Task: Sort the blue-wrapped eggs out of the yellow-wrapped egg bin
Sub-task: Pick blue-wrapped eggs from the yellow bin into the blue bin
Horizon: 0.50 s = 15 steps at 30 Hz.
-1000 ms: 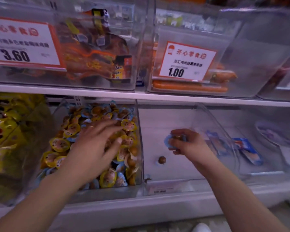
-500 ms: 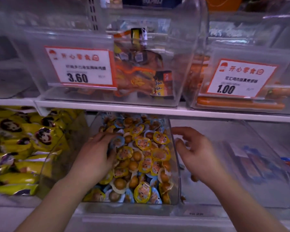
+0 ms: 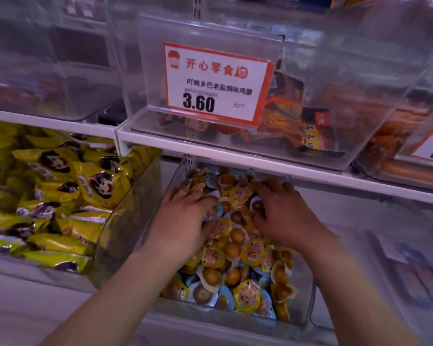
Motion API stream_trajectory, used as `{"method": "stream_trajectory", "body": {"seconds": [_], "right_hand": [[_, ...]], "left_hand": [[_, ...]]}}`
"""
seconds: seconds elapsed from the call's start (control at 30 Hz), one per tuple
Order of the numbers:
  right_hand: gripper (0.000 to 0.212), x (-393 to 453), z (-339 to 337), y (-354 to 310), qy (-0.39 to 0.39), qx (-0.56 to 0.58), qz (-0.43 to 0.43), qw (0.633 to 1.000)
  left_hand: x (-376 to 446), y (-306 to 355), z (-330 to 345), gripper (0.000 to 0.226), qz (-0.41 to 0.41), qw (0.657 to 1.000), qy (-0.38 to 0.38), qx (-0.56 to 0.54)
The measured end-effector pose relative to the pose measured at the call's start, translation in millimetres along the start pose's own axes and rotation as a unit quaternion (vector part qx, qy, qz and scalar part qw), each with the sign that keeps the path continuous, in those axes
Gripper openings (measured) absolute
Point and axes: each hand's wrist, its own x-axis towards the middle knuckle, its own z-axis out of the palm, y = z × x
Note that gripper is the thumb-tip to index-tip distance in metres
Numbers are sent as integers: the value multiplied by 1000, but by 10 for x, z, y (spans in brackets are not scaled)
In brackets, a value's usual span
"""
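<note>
Both hands rest spread, grip released, on a heap of small round eggs in glossy film inside a clear plastic bin (image 3: 308,305) on a shop shelf. The left hand (image 3: 183,221) and right hand (image 3: 283,216) appear to be searching. Next, pinch a blue-wrapped egg (image 3: 226,299) from among the yellow-wrapped eggs (image 3: 246,292).

"3.60" on price card (image 3: 216,82)
</note>
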Motion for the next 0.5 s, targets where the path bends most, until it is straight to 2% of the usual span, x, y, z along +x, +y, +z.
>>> {"method": "stream_trajectory", "body": {"seconds": [0.1, 0.2, 0.27, 0.37, 0.5], "right_hand": [[70, 0, -32, 13, -33, 39, -14, 999], [51, -9, -58, 2, -24, 81, -18, 996], [38, -25, -59, -6, -13, 120, -22, 992], [26, -98, -78, 1, 31, 238, -23, 970], [38, -244, -134, -2, 41, 368, -10, 929]], "left_hand": [[-17, 28, -35, 41, -24, 993, 54, -102], [-51, 47, -48, 41, -64, 969, 68, -228], [-58, 68, -55, 40, -74, 961, 66, -259], [-48, 143, -70, 39, -82, 950, 56, -296], [-21, 253, -38, 52, -87, 939, 59, -327]]}}
